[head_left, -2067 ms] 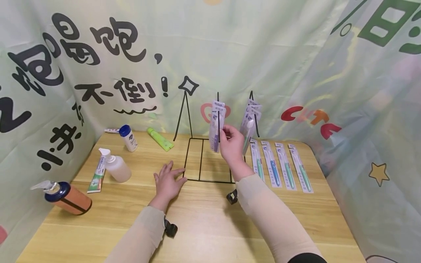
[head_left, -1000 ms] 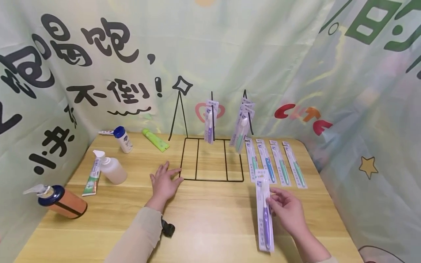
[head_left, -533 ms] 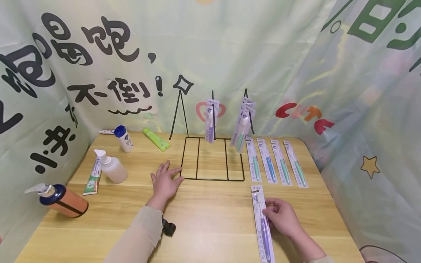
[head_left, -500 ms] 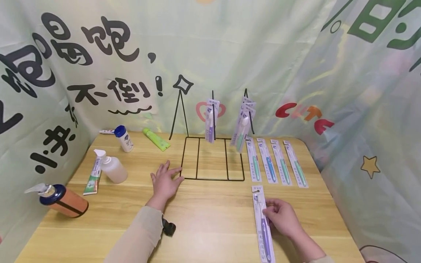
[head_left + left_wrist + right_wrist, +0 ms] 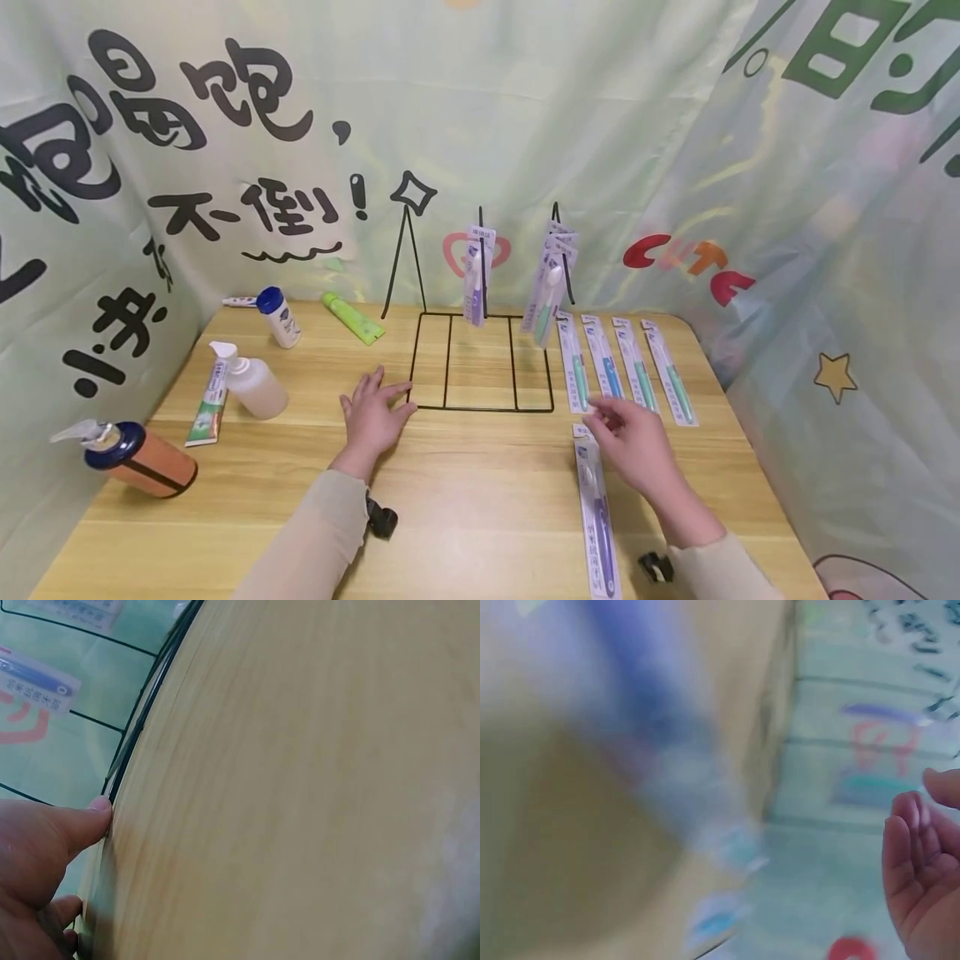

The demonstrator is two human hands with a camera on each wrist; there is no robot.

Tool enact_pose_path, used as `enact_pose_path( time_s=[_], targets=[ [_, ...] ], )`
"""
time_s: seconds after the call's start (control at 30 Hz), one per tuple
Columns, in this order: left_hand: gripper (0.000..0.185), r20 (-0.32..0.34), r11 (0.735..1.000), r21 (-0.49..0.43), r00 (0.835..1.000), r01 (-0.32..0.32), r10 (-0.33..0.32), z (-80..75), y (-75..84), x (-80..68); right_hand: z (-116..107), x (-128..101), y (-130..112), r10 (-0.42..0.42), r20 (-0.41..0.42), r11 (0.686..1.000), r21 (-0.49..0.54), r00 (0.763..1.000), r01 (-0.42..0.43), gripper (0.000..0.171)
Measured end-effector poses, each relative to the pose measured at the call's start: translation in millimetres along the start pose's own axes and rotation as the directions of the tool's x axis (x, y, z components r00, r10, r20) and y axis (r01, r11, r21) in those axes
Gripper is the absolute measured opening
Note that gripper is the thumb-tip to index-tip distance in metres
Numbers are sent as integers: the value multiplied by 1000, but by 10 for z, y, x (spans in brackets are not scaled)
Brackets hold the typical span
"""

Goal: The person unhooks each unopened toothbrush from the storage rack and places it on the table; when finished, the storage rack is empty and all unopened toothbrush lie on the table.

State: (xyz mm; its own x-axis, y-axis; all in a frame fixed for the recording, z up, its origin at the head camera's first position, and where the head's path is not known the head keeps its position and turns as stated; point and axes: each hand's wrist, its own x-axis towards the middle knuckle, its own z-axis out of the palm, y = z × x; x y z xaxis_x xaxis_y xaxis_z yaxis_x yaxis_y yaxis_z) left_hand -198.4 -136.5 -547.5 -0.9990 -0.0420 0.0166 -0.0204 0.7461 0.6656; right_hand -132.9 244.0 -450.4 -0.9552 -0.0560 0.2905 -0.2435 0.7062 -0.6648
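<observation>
My left hand (image 5: 375, 417) rests on the table with fingers spread, its thumb and index fingertips at the front left corner of a black wire rack (image 5: 480, 409). In the left wrist view the thumb (image 5: 86, 825) touches the rack's bar. My right hand (image 5: 633, 442) is just above the table with fingers loosely bent, holding nothing. Beside it a purple toothbrush in its packaging (image 5: 597, 521) lies on the table. One packaged purple toothbrush (image 5: 477, 287) hangs on the rack's middle hook. Several packaged toothbrushes (image 5: 549, 296), a green one in front, hang on the right hook.
Several packaged toothbrushes (image 5: 677, 375) lie in a row right of the rack. To the left stand a clear pump bottle (image 5: 258, 387), a blue-capped white bottle (image 5: 283, 323) and an orange pump bottle (image 5: 150, 462). Nearby lie a green tube (image 5: 354, 319) and a toothpaste tube (image 5: 207, 408).
My right hand took a packaged purple toothbrush from the rack's middle hook, laid it on the table at the front right and let go, then moved up and away. My left hand stayed put.
</observation>
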Motion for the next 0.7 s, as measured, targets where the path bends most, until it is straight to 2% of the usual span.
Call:
enact_pose_path(
  time_s=[0.13,0.23,0.47,0.6,0.7],
  targets=[
    [42,-7,1000,-11,1000,1,-1,-5,-18,-9,170,348,-372,-167,-36,978,118,985,171,23],
    [43,-1,1000,-19,1000,4,-4,-9,-15,-11,368,663,-594,-185,-51,957,218,981,192,24],
    [42,-6,1000,-23,1000,-6,6,-23,24,7,788,1352,-837,-3,-89,917,397,996,38,33],
    [42,-1,1000,-25,1000,-2,2,-28,26,12,884,1613,-920,65,-140,897,441,988,4,32],
    [41,-7,1000,-23,1000,-2,2,-33,10,3,922,1746,-1010,92,-143,894,447,985,-19,28]
  ],
)
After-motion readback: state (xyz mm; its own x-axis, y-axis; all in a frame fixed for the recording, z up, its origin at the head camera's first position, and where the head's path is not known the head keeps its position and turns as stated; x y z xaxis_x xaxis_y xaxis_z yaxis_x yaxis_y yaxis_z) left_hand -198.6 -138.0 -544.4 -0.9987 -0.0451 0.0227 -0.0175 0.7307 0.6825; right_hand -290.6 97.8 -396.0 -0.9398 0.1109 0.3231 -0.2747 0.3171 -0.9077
